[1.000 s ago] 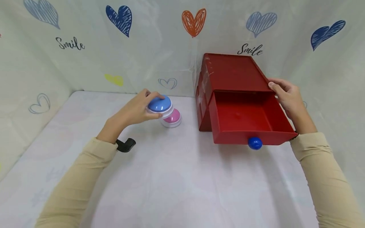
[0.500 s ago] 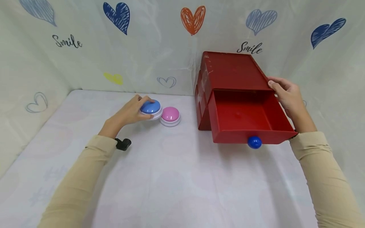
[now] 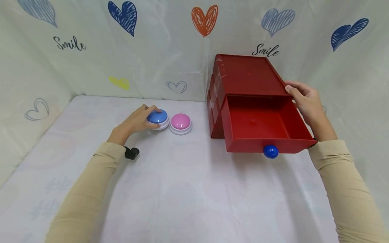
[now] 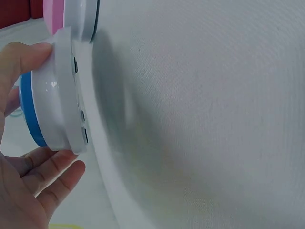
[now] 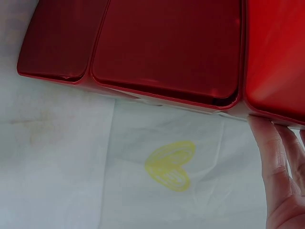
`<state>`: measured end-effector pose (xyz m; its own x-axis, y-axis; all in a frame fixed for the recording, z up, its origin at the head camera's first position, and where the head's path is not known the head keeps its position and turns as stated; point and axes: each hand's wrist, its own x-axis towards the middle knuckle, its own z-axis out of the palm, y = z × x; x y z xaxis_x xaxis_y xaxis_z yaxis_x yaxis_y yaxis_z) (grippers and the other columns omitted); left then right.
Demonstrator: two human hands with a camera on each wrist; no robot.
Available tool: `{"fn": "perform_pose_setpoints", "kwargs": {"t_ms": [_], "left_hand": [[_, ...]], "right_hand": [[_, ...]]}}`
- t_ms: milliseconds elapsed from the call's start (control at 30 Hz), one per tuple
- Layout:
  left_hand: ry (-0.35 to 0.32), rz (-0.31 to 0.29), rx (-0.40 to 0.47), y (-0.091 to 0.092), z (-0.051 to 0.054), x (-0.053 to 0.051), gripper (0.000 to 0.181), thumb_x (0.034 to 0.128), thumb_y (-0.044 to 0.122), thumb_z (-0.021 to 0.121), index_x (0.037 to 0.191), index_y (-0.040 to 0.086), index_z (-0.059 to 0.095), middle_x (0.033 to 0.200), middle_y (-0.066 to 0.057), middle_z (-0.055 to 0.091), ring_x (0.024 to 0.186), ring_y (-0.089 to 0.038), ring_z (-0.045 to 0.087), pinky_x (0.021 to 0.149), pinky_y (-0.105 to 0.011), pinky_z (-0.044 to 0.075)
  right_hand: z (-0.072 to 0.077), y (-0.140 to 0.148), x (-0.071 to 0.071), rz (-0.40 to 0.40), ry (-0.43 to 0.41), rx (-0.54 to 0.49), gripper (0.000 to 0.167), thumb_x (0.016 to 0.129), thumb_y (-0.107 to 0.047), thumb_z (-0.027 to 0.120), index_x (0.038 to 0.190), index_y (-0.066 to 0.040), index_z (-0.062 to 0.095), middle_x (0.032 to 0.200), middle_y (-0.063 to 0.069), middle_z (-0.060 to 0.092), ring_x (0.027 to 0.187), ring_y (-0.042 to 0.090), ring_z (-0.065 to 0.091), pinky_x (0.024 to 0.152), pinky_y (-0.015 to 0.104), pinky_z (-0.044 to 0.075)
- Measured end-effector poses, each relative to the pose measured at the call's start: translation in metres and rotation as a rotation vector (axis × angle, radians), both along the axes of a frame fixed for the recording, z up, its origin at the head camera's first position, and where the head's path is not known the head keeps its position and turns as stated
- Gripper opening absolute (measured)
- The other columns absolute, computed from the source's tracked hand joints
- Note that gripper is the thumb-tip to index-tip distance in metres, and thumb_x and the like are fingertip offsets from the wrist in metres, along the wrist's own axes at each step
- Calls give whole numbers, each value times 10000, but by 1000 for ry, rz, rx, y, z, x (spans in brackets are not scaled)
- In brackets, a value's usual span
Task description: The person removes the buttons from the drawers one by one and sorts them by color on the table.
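Observation:
My left hand (image 3: 136, 118) grips a blue-domed push button (image 3: 157, 116) with a white base, thumb on one side and fingers on the other. In the left wrist view the base of this button (image 4: 57, 95) shows side-on, tilted close to the white surface; contact is unclear. Just to its right stands a pink-domed push button (image 3: 180, 122). My right hand (image 3: 307, 101) rests against the upper right edge of a red drawer cabinet (image 3: 250, 74), its fingers (image 5: 269, 157) fairly straight along the side. The cabinet's top drawer (image 3: 258, 125) is pulled out, with nothing inside.
A blue ball knob (image 3: 271, 152) juts from the drawer front over the white table (image 3: 182, 189). Behind stands a white cloth backdrop (image 3: 170, 44) printed with hearts and words. Lower drawers (image 5: 167, 47) are closed.
My left hand has moved left and down with the blue push button, from in front of the pink one to beside it. The right hand and the drawer cabinet stay put.

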<state>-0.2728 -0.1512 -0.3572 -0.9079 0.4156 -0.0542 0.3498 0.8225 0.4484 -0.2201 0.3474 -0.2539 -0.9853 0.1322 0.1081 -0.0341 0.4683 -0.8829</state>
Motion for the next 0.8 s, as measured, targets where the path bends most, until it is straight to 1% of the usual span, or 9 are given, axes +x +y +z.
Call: {"fn": "perform_pose_setpoints", "kwargs": {"t_ms": [100, 400, 533, 633, 700, 800], "left_hand": [[-10, 12, -5, -2, -1, 0, 560, 807, 319, 696, 1290, 191, 442, 1219, -281, 409, 1108, -441, 463, 953, -598, 381], [-39, 11, -30, -7, -3, -1, 560, 805, 306, 703, 1288, 191, 443, 1232, -291, 394, 1123, -466, 446, 954, -620, 371], [-43, 12, -37, -10, -6, -1, 560, 797, 293, 711, 1285, 198, 454, 1235, -289, 394, 1126, -463, 444, 956, -619, 369], [-47, 13, -41, -14, -7, 0, 563, 794, 290, 713, 1287, 193, 457, 1231, -293, 392, 1118, -466, 443, 951, -619, 370], [-52, 20, -48, -15, -6, 1, 563, 796, 293, 711, 1288, 196, 456, 1234, -293, 389, 1115, -469, 443, 948, -622, 371], [-47, 20, -50, -17, -4, 3, 557, 794, 293, 714, 1280, 193, 463, 1235, -298, 389, 1112, -469, 442, 941, -623, 373]], "right_hand": [[0, 0, -1, 1, -1, -8, 479, 917, -424, 519, 1339, -196, 505, 980, -189, 565, 880, 5, 546, 643, 85, 490], [0, 0, -1, 29, 23, -88, 412, 914, -372, 552, 1278, -179, 554, 954, -162, 595, 868, 25, 565, 638, 92, 497], [0, 0, -1, 24, 24, -81, 411, 915, -370, 550, 1276, -174, 553, 951, -167, 593, 866, 19, 563, 641, 89, 495], [0, 0, -1, 28, 28, -96, 399, 915, -361, 554, 1268, -175, 560, 945, -165, 598, 861, 17, 565, 639, 90, 495], [-1, 0, -1, 35, 33, -108, 386, 915, -353, 556, 1258, -175, 565, 942, -160, 602, 855, 18, 568, 637, 92, 497], [-1, 1, -1, 34, 33, -93, 396, 918, -359, 548, 1269, -174, 558, 951, -157, 599, 859, 20, 568, 637, 94, 499]]}}
